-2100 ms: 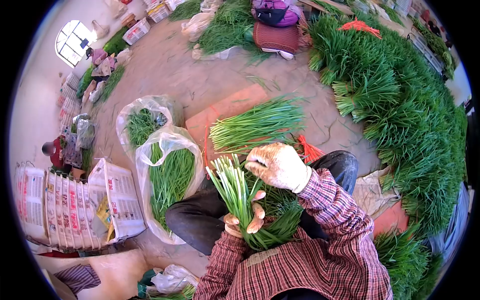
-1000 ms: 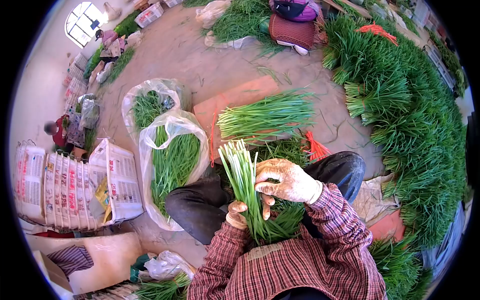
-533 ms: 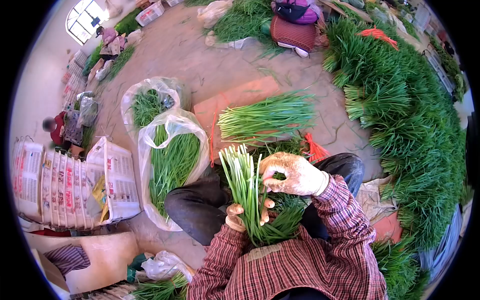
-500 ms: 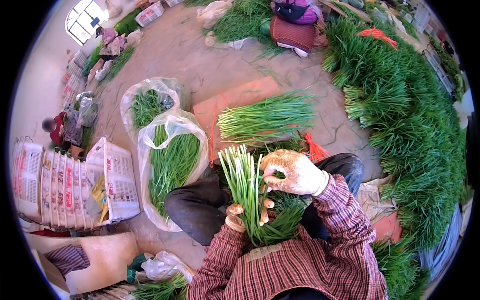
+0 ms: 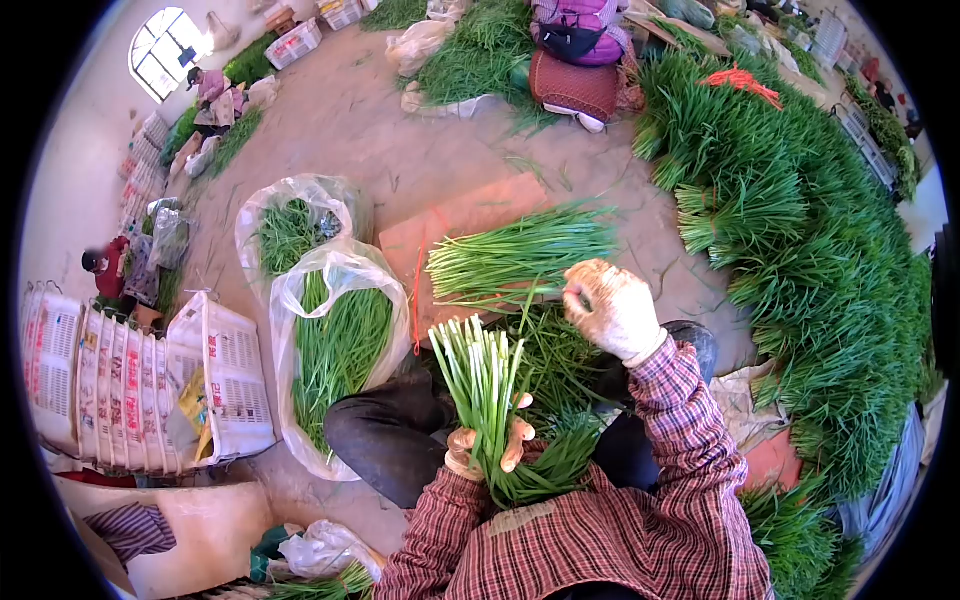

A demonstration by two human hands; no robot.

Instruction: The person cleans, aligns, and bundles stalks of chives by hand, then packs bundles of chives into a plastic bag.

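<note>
My left hand (image 5: 464, 456), in a stained glove, is wrapped round a bunch of garlic chives (image 5: 480, 385). The pale stem ends point up and away from me; the green leaves bend over toward my lap. To the upper right of the bunch is my gloved right hand (image 5: 614, 308), its thumb and fingers pinched together. A thin chive leaf (image 5: 527, 305) runs from near the bunch toward those fingertips. Beyond my hands, a laid-out pile of chives (image 5: 520, 248) rests on a reddish-brown board (image 5: 400, 238). Loose chive leaves (image 5: 560, 360) lie between my legs.
Clear plastic bags (image 5: 285, 345) of chives stand to the left, with stacked white crates (image 5: 235, 385) farther left. A long heap of chive bundles (image 5: 800, 260) lines the right side. Orange ties (image 5: 742, 82) lie on it. Other people (image 5: 575, 25) sit farther off.
My right hand has moved up and right, away from the bunch, with a leaf trailing toward it. My left hand still holds the bunch, slightly lower in view.
</note>
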